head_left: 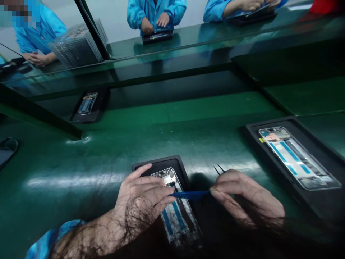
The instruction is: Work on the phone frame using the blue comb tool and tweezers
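**Right hand [248,198] pinching blue spudger [190,195] above opened smartphone [176,217]; left hand [142,196] over it.**
Right thumb and fingers are closed on the spudger, with fine black tweezers [217,169] held in the same hand, tips projecting past the knuckles. The spudger's far end reaches the left fingertips; whether the left hand grips it cannot be told. That hand is part-curved on the smartphone, which lies in a black tray [159,162]. A second phone [296,158] in a larger tray [269,124] sits beyond the right hand on the green bench [67,180].

Hands can pass over the glossy green workbench [67,158] left of the left hand [140,196], but the black rectangular tray [269,121] stands near the right hand [246,198], blocking its way rightward.
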Tool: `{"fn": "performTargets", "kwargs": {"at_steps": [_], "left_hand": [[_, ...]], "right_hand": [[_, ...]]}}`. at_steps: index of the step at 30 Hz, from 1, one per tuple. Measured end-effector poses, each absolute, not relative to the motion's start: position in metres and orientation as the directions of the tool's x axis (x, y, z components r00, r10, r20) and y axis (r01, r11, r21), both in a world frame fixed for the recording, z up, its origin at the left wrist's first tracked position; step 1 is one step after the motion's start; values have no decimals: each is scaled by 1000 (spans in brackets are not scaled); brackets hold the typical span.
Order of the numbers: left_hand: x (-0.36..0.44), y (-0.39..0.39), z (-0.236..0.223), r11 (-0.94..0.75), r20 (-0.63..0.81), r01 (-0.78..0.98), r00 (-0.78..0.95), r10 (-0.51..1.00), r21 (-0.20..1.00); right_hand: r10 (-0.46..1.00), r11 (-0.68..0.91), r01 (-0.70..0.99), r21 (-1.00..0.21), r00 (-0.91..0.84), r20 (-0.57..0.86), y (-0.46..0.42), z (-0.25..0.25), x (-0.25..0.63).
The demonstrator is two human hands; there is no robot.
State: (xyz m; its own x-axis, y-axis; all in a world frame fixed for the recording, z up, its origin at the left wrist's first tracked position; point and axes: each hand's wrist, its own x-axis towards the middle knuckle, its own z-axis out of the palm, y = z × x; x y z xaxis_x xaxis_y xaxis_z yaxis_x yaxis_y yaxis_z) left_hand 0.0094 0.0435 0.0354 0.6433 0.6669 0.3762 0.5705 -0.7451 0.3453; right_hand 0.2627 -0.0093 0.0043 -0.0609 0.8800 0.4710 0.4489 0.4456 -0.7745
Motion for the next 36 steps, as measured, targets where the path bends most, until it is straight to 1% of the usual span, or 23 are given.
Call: {"fn": "performTargets", "kwargs": {"at_steps": [2, 3, 6, 10, 13, 18, 20, 23, 26, 31, 36], "left_hand": [[10, 45, 37, -748, 375, 603, 648, 663, 279], [9, 45, 37, -749, 380, 607, 649, 659, 264], [8, 46, 33, -770, 392, 575, 664, 637, 277], [7, 46, 27, -776, 373, 554, 680, 631, 303], [8, 45, 31, -775, 370, 549, 681, 632, 312], [14, 45, 48, -741, 380, 644, 647, 661, 192], [16, 46, 51, -744, 394, 652, 651, 648, 148], [16, 46, 51, -741, 413, 662, 646, 642, 116], [15, 46, 49, -734, 404, 665, 639, 655, 139], [16, 47, 49, -700, 414, 664, 579, 703, 261], [15, 50, 45, -709, 438, 637, 568, 697, 303]], "right_hand": [[890, 409, 459, -788, -12, 455, -8, 8, 266], [892, 396, 465, -792, 10, 452, -7, 9, 268], [898, 370, 471, -801, 40, 438, -6, 13, 273], [901, 371, 467, -803, 29, 434, -6, 10, 275], [907, 361, 459, -812, 31, 420, -5, 8, 275], [933, 295, 431, -853, 65, 355, -3, 14, 273], [937, 272, 413, -869, 93, 337, -3, 17, 272], [945, 225, 384, -896, 137, 296, -4, 17, 271], [953, 190, 367, -911, 152, 260, -4, 14, 272], [953, 172, 356, -918, 175, 247, 0, 13, 273], [973, 145, 420, -896, 102, 206, 5, 12, 279]]}}
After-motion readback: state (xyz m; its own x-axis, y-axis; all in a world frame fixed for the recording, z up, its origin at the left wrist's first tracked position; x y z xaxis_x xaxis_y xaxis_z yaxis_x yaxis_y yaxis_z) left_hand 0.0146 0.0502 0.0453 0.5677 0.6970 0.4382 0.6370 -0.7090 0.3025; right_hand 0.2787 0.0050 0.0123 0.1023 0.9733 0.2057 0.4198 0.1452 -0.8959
